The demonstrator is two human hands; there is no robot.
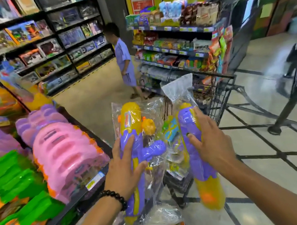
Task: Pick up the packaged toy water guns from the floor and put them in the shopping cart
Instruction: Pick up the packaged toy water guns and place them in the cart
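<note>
The left hand (126,163), a beaded bracelet (114,196) on its wrist, grips a bagged purple-and-yellow water gun (127,131) with fingers wrapped round its body; the right hand (209,141) clasps a second packaged water gun (204,177) just beside it. Both guns are held up off the floor, above the near end of the black wire shopping cart (217,102). Beyond it stands a snack shelf (179,28)

stocked toy shelves (67,39) beside pale tiled floor (267,162)
</note>
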